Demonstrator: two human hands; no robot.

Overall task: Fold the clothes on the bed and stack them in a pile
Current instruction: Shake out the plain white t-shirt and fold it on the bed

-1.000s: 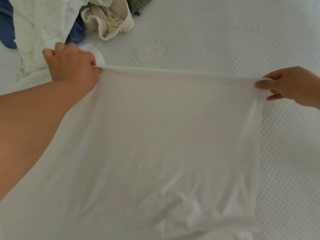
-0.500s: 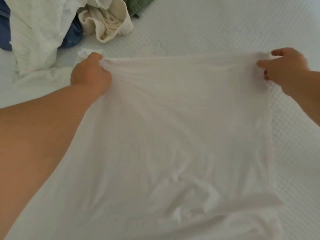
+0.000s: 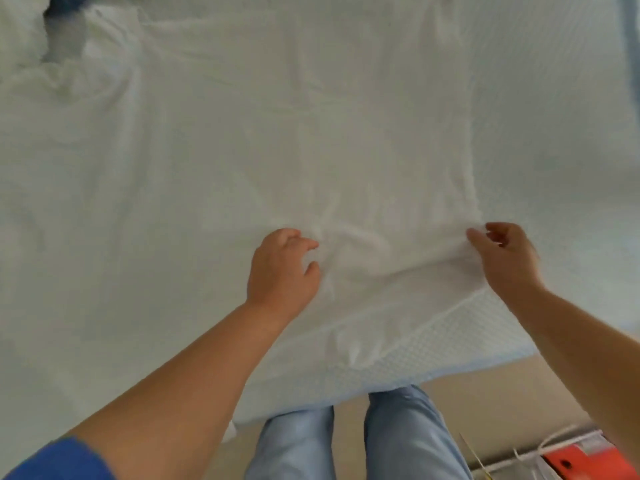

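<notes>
Spread flat where a second ago it hung stretched between two raised fists, the white garment now lies across the bed, and both hands have come back from its far edge to the hem nearest the person. Gone from view is most of the heap of unfolded clothes that lay beyond the left hand; only a crumpled white corner of it shows, far off past that hand.

At the near hem, the left hand has its fingers curled into a bunched ridge of cloth, thumb and forefinger closing on the wrinkle. To its right, the right hand pinches the hem's corner between thumb and fingertips, lifting it slightly off the mattress. Between the two hands the fabric is puckered; beyond them it runs smooth and nearly square toward the far side of the bed. Below the hands the quilted mattress edge shows, then the person's pale blue trousers, and lower right of the right hand a red-orange item on the floor.

Laying the piece down appears to close the shake-out stage. With both hands on the near hem, the first fold looks ready to begin, probably carrying that edge away from the body. No folded pile is visible, so the task seems at an early stage.
</notes>
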